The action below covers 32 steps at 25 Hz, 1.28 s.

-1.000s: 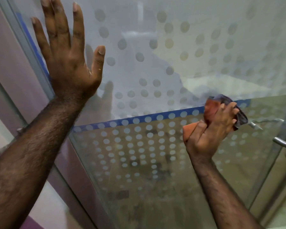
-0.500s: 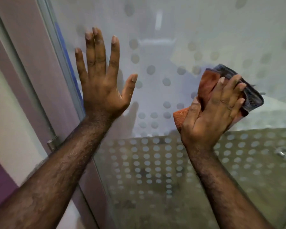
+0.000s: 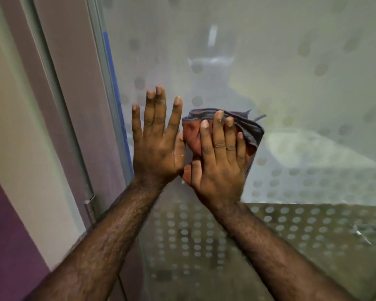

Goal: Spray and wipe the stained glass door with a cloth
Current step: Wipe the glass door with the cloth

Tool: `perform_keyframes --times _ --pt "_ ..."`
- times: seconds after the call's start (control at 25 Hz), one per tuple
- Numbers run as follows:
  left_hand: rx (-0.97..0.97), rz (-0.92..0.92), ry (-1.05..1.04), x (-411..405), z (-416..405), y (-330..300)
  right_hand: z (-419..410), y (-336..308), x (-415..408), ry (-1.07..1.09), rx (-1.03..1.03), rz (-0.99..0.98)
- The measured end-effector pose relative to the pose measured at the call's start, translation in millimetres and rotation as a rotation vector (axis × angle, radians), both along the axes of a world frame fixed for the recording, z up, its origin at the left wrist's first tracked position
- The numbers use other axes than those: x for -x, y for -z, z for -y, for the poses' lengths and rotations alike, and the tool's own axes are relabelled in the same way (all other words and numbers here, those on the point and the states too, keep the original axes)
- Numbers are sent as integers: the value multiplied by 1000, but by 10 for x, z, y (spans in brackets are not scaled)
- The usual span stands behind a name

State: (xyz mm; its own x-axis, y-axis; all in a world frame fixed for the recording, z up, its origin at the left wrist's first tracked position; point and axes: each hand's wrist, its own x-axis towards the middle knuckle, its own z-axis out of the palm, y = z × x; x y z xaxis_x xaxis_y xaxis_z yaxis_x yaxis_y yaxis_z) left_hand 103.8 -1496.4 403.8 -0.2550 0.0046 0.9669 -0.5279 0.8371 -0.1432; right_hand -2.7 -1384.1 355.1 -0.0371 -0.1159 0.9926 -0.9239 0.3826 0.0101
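Note:
The frosted glass door (image 3: 291, 105) with a dotted pattern fills most of the view. My left hand (image 3: 156, 140) lies flat on the glass near its left edge, fingers straight and pointing up. Right beside it, my right hand (image 3: 220, 157) presses a bunched orange and grey cloth (image 3: 253, 131) against the glass with straight fingers spread over it. The two hands almost touch. No spray bottle is in view.
A metal door frame (image 3: 100, 94) and a beige and purple wall (image 3: 13, 148) run down the left. A hinge fitting (image 3: 89, 208) sits on the frame. The lower glass (image 3: 291, 231) is clear with white dots.
My right hand has slid the cloth up and to the left across the glass, ending beside my left hand. The view has shifted along with it.

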Motion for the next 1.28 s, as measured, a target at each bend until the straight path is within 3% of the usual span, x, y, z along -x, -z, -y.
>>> perform_keyframes --times 0.24,0.48,0.68,0.76,0.96,1.08,1.28 --pt "-57 34 43 -123 -151 -50 -365 -42 308 -6 -78 -63" --pt "-113 17 122 -228 -395 -86 -1105 -127 945 -9 136 237" --pt "-239 43 438 8 -1008 2 -1459 -128 838 -301 242 536" --pt "-395 152 607 101 -1337 83 -1527 -122 661 -371 259 612" --pt "-1119 395 934 197 -2025 237 -1688 -168 48 -637 399 777" --pt "-1176 359 1014 182 -2241 323 -1769 -106 -125 -696 423 836" --pt "-1076 284 994 115 -2363 337 -1969 117 12 -530 340 850"
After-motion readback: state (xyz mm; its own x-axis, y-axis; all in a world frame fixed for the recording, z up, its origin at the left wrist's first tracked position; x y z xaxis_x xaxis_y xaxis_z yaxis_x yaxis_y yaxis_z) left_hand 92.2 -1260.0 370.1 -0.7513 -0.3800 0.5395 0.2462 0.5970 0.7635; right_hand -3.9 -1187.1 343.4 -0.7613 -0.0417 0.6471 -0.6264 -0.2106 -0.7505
